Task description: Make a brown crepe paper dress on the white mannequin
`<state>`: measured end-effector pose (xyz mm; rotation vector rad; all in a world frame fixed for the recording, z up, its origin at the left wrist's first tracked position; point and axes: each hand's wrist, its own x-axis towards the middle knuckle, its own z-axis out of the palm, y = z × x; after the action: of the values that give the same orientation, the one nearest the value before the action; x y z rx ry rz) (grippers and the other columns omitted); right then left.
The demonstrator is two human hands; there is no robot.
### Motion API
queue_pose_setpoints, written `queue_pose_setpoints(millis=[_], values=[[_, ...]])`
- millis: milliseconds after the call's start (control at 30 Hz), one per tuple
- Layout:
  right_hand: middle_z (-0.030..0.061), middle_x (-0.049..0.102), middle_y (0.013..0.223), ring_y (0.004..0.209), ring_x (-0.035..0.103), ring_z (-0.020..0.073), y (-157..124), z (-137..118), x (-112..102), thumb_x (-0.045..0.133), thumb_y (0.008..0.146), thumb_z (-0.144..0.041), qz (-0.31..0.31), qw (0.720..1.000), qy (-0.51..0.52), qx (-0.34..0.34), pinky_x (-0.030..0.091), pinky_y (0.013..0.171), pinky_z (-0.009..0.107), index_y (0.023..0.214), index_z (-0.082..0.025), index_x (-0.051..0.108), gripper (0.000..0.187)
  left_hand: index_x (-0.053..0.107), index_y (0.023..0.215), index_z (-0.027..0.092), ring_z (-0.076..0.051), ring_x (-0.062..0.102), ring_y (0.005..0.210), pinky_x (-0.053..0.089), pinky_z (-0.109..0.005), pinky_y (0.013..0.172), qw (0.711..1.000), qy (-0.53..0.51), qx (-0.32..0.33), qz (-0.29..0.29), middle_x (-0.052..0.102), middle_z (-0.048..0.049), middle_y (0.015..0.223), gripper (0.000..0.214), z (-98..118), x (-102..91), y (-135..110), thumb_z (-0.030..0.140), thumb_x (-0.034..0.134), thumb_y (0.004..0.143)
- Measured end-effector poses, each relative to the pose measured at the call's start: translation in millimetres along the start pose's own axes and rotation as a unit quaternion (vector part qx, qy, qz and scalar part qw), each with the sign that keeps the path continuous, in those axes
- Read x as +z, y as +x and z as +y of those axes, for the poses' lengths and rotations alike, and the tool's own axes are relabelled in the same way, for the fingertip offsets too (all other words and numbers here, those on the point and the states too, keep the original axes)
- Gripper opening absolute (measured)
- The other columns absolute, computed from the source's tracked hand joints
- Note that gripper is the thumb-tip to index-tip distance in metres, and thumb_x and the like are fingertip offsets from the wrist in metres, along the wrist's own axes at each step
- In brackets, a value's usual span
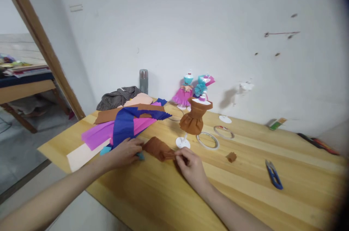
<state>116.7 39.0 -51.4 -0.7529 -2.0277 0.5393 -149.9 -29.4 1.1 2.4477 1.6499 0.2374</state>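
A short piece of brown crepe paper [156,147], gathered into folds at its right end, lies between my hands just above the table. My right hand [191,165] pinches the gathered end between thumb and fingers. At the other end, my left hand [129,152] has its curled fingers on the paper's edge, with a scrap of teal paper [140,155] under them. Just behind stands a small dress form [200,105] on a white round base [183,142], wearing a brown crepe paper dress [192,123]. My left fingertips are partly hidden.
Coloured crepe paper strips [122,125] and striped cloth [118,97] lie left. Two dressed figures [183,94] and a flask [144,81] stand by the wall. Tape rings [208,147], a brown scrap [231,156] and blue thread snips [274,175] are on the right.
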Motion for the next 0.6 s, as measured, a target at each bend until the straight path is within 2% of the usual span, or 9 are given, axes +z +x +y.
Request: queue_pose_setpoints(millis=[67,133,200,300,400,467,600], values=[[0.0048,0.062,0.068,0.059,0.059,0.0171,1.3,3.5,-0.2,0.050,0.083,-0.016,0.003,1.000,0.004,0.021,0.048,0.054,0.028,0.076,-0.018,0.062,0.014,0.061,0.078,0.019,-0.022,0.059,0.104,0.045,-0.034,0.091,0.999,-0.031,-0.004,0.018,0.065,-0.0068,0.108,0.011,-4.7,6.7,-3.5,0.011,0.054,0.080],[0.0073,0.067,0.077,0.067,0.064,0.0190,1.0,4.6,0.6,0.049,0.083,-0.016,-0.019,1.000,0.015,0.015,0.052,0.059,0.030,0.084,-0.017,0.065,0.016,0.061,0.082,0.019,-0.021,0.060,0.102,0.045,-0.031,0.090,0.998,-0.044,-0.013,0.044,0.065,-0.0074,0.104,0.015,-6.6,11.9,-4.3,0.009,0.050,0.082],[0.0112,0.070,0.095,0.084,0.067,0.0214,-0.9,4.8,2.7,0.048,0.084,-0.014,-0.058,0.998,0.024,-0.005,0.056,0.072,0.034,0.104,-0.016,0.065,0.026,0.062,0.087,0.019,-0.020,0.059,0.103,0.046,-0.030,0.090,0.996,-0.054,-0.019,0.064,0.065,-0.0082,0.105,0.019,-3.7,16.4,-3.4,0.008,0.046,0.085],[0.0146,0.065,0.120,0.110,0.062,0.0243,-4.7,6.4,6.7,0.047,0.083,-0.010,-0.109,0.993,0.008,-0.036,0.052,0.093,0.043,0.125,-0.016,0.057,0.044,0.062,0.088,0.018,-0.018,0.059,0.103,0.046,-0.028,0.091,0.989,-0.103,-0.008,0.102,0.066,-0.0084,0.108,0.016,6.2,22.2,-1.1,0.011,0.048,0.087],[0.0151,0.061,0.127,0.120,0.055,0.0268,-6.3,8.0,8.2,0.048,0.081,-0.008,-0.122,0.990,-0.014,-0.069,0.046,0.100,0.049,0.120,-0.017,0.062,0.042,0.064,0.088,0.018,-0.017,0.060,0.105,0.047,-0.028,0.092,0.983,-0.136,0.004,0.123,0.067,-0.0074,0.111,0.012,14.6,25.6,1.2,0.014,0.052,0.086],[0.0150,0.062,0.124,0.117,0.057,0.0266,-5.2,7.7,6.9,0.049,0.082,-0.009,-0.092,0.994,-0.010,-0.063,0.048,0.098,0.049,0.114,-0.018,0.065,0.037,0.064,0.093,0.019,-0.019,0.059,0.110,0.047,-0.031,0.095,0.986,-0.112,0.003,0.122,0.065,-0.0080,0.116,0.013,16.9,26.2,1.8,0.015,0.053,0.087],[0.0137,0.067,0.102,0.093,0.065,0.0227,-0.3,5.2,2.4,0.049,0.085,-0.015,-0.028,0.999,0.031,0.006,0.057,0.078,0.038,0.100,-0.018,0.068,0.024,0.056,0.119,0.021,-0.021,0.051,0.122,0.043,-0.036,0.101,0.990,-0.047,0.005,0.133,0.058,-0.0092,0.129,0.031,18.0,24.3,-1.2,0.017,0.051,0.088]])
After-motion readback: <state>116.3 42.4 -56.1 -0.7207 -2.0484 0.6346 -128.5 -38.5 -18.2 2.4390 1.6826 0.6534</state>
